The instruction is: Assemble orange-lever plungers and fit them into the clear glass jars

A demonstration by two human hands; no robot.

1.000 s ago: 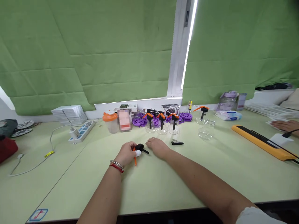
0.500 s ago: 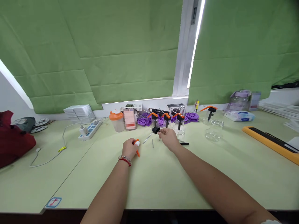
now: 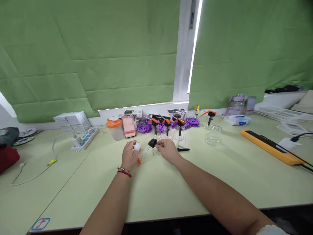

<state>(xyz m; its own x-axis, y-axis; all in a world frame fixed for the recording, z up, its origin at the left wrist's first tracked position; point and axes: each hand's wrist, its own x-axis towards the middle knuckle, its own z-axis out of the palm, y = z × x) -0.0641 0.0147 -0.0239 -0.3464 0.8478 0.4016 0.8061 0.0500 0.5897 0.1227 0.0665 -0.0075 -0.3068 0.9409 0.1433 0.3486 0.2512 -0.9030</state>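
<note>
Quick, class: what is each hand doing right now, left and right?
Left hand: closed on an orange lever piece, one finger wrapped in white.
Right hand: closed on a black pump head with its thin tube.

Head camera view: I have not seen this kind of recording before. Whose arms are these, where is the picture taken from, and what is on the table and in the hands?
The camera sits on a person's head and looks forward and down, so the two bare arms are that person's own. The left hand, with a bracelet at the wrist, holds an orange piece and has something white on one fingertip. The right hand pinches a black pump head with a thin tube slanting down from it. They work over a pale green table. Behind them stand small glass bottles with orange and black pumps, purple discs, an orange-lidded cup and a power strip. A long yellow device lies to the right.
</note>
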